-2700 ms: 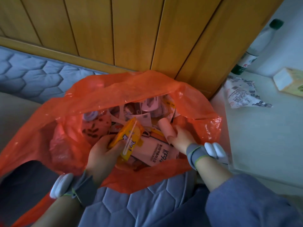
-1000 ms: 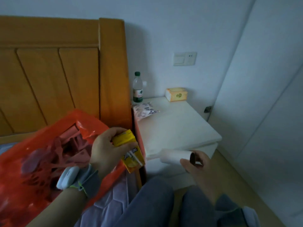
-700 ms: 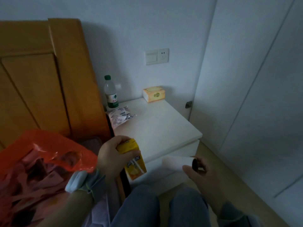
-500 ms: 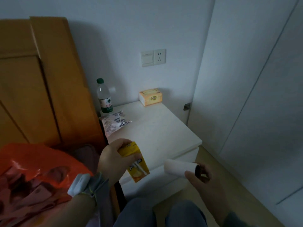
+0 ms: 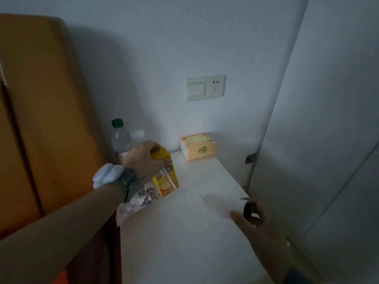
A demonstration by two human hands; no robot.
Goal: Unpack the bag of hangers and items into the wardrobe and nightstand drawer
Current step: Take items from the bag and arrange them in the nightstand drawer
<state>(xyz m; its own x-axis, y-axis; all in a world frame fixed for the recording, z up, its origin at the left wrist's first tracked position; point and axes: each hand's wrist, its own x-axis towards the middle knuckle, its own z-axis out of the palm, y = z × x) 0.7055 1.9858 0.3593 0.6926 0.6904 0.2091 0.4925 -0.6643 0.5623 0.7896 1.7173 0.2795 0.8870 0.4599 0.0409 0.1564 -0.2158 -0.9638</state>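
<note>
Left hand [image 5: 141,158]: reaches in from the left and grasps the yellow drink carton [image 5: 166,174] by its top, fingers curled over the upper edge; a white device [image 5: 107,175] is strapped to the wrist.
Drink carton: nearly upright, straw fixed to its face, over the back left part of the white nightstand top [image 5: 184,238]. Its base is at the edge of a printed packet [image 5: 141,200]. Whether it rests on the surface I cannot tell.
Right hand [image 5: 259,225]: thumb and fingers curl round the dark-cored end of a white roll [image 5: 222,206].
White roll: lying sideways, blurred, low over the front right of the nightstand top; contact unclear.
Water bottle [image 5: 121,140]: green cap, upright behind the left hand, beside the wooden headboard [image 5: 41,119].
Tissue pack [image 5: 198,146]: orange, at the back against the wall.
Wall: switch and socket [image 5: 206,87] above the nightstand.
Wardrobe door [image 5: 332,140]: white, on the right, closed.
</note>
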